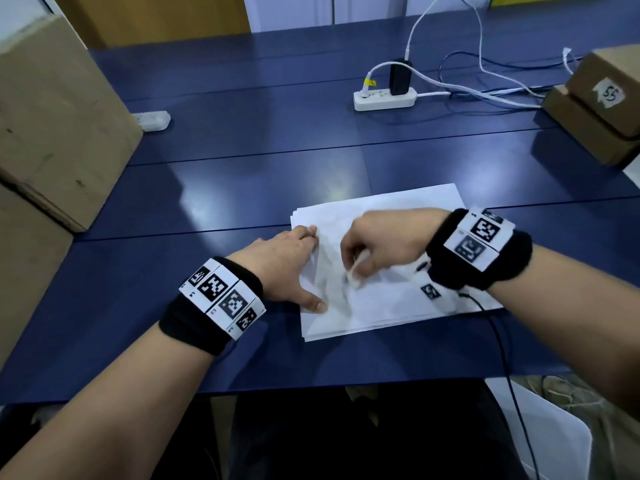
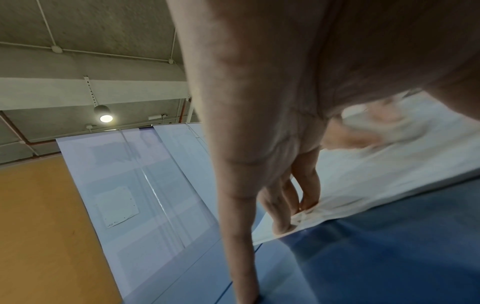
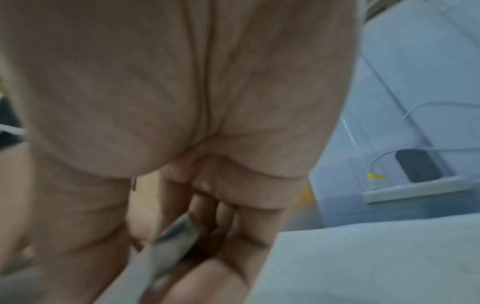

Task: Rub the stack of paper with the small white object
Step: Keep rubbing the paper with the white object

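**Desk:** What lies at lower centre of the head view?

**Photographer:** A thin stack of plain white paper sheets (image 1: 408,209), flat on a glossy dark blue tabletop (image 1: 242,188). Its sheets are slightly fanned along the left and near edges, and the top sheet is creased near the middle.

**Desk:** Which way does it run?

**Photographer:** Its long axis goes left to right across the frame, with the right end tipped a little toward the top.

**Desk:** And the small white object (image 1: 354,278)?

**Photographer:** It is mid-stack, low over the top sheet, pinched in the curled fingers of the right hand (image 1: 384,239). Blur hides the contact, and its shape and heading cannot be told from the head view. In the right wrist view it shows as a pale, elongated piece slanting up from the lower left between the fingers.

**Desk:** The left hand (image 1: 287,261)?

**Photographer:** It is spread flat with straight fingers, pressing the stack's left edge at centre-left of the frame. The thumb lies on the paper, and the hand grasps nothing.
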Motion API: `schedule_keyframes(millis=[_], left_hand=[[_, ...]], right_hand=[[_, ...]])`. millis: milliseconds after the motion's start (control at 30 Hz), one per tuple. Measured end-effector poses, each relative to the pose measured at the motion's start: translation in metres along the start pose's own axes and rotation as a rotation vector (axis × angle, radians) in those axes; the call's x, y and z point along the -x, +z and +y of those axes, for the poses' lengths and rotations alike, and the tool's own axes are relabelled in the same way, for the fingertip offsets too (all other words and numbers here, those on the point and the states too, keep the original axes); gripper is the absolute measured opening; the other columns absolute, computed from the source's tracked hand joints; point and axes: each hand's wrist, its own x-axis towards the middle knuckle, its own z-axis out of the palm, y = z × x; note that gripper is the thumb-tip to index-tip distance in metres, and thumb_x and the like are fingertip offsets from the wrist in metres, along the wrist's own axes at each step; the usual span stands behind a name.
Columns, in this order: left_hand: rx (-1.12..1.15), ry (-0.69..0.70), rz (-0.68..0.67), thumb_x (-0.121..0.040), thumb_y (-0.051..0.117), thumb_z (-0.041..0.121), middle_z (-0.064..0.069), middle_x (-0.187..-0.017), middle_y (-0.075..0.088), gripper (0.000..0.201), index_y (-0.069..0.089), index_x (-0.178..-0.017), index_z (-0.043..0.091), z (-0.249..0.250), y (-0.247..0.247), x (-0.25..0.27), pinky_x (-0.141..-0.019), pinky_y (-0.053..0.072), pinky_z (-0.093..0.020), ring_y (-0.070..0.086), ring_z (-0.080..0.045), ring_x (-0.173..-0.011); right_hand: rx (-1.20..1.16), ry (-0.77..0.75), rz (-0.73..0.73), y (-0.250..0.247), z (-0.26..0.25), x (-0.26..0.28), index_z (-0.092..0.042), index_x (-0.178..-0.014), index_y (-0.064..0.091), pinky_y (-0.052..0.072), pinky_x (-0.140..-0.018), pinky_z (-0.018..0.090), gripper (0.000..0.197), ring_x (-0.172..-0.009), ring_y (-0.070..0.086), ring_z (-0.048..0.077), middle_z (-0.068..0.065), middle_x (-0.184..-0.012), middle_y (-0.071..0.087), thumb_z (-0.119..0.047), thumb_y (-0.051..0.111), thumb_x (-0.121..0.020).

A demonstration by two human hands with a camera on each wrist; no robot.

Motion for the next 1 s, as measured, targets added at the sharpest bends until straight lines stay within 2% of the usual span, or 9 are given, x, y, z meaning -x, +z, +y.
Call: schedule_keyframes(millis=[67,133,233,300,400,467,633,833,1000], left_hand=[[0.000,-0.001,0.001,-0.061,0.071,0.077,0.010,-0.162,0.005,0.124,0.017,-0.155,0.016,-0.001,0.001,0.000,-0.112,0.033,-0.050,0.019,-0.014,-0.147],[-0.007,-0.001,0.004,-0.061,0.071,0.077,0.010,-0.162,0.006,0.125,0.017,-0.155,0.016,-0.001,0.001,-0.001,-0.112,0.033,-0.050,0.020,-0.014,-0.147],[-0.003,0.003,0.004,-0.061,0.072,0.077,0.009,-0.162,0.006,0.125,0.017,-0.155,0.015,-0.001,0.002,-0.001,-0.112,0.033,-0.051,0.019,-0.015,-0.147],[0.003,0.006,0.002,-0.059,0.071,0.078,0.008,-0.162,0.007,0.126,0.019,-0.155,0.015,-0.002,0.002,-0.001,-0.112,0.033,-0.051,0.019,-0.016,-0.147],[0.005,0.007,0.000,-0.058,0.071,0.079,0.007,-0.162,0.009,0.126,0.020,-0.154,0.013,-0.003,0.002,-0.002,-0.112,0.034,-0.050,0.022,-0.017,-0.146],[0.004,0.008,0.004,-0.059,0.070,0.079,0.008,-0.161,0.009,0.125,0.021,-0.153,0.014,-0.003,0.002,-0.003,-0.112,0.034,-0.049,0.022,-0.016,-0.145],[0.015,0.010,-0.001,-0.059,0.071,0.078,0.010,-0.162,0.005,0.128,0.012,-0.156,0.020,-0.004,0.003,-0.004,-0.113,0.032,-0.050,0.017,-0.014,-0.148],[0.023,0.020,-0.004,-0.060,0.073,0.076,0.010,-0.162,0.007,0.125,0.012,-0.156,0.025,-0.003,0.001,-0.002,-0.111,0.033,-0.052,0.018,-0.015,-0.147],[0.015,0.013,-0.010,-0.061,0.074,0.073,0.008,-0.163,0.004,0.125,0.009,-0.157,0.025,-0.001,0.002,-0.003,-0.111,0.034,-0.054,0.016,-0.016,-0.148]], right_hand=[[-0.010,0.115,0.166,-0.007,0.011,-0.006,-0.024,-0.089,0.071,0.045,-0.068,0.026,0.019,-0.081,0.062,0.010,-0.016,-0.075,0.063,-0.041,0.075,-0.081],[0.001,0.116,0.189,-0.006,0.013,-0.006,-0.024,-0.088,0.070,0.044,-0.066,0.025,0.019,-0.081,0.061,0.012,-0.016,-0.074,0.062,-0.041,0.074,-0.082],[0.030,-0.034,-0.104,0.004,-0.006,0.006,-0.022,-0.092,0.072,0.049,-0.064,0.022,0.019,-0.071,0.064,0.011,-0.009,-0.075,0.069,-0.036,0.077,-0.080],[0.008,-0.052,-0.167,0.007,-0.010,0.006,-0.023,-0.093,0.073,0.053,-0.068,0.028,0.019,-0.074,0.067,0.016,-0.006,-0.078,0.071,-0.035,0.077,-0.080],[0.031,0.086,0.111,-0.008,0.005,-0.004,-0.022,-0.091,0.071,0.047,-0.067,0.029,0.018,-0.081,0.063,0.018,-0.011,-0.075,0.064,-0.037,0.075,-0.082],[0.042,0.135,0.200,-0.010,0.012,-0.003,-0.021,-0.091,0.070,0.042,-0.062,0.028,0.019,-0.079,0.058,0.016,-0.013,-0.073,0.059,-0.039,0.073,-0.083],[-0.035,-0.083,-0.221,0.010,-0.008,0.011,-0.022,-0.091,0.072,0.055,-0.066,0.032,0.020,-0.070,0.068,0.021,-0.004,-0.077,0.072,-0.036,0.079,-0.079],[0.040,0.136,0.203,-0.010,0.018,-0.007,-0.021,-0.096,0.069,0.042,-0.067,0.029,0.022,-0.081,0.055,0.015,-0.014,-0.075,0.058,-0.039,0.072,-0.084],[-0.028,-0.051,-0.195,0.006,-0.009,0.008,-0.023,-0.091,0.072,0.056,-0.067,0.034,0.017,-0.069,0.068,0.022,-0.003,-0.077,0.072,-0.033,0.078,-0.080]])
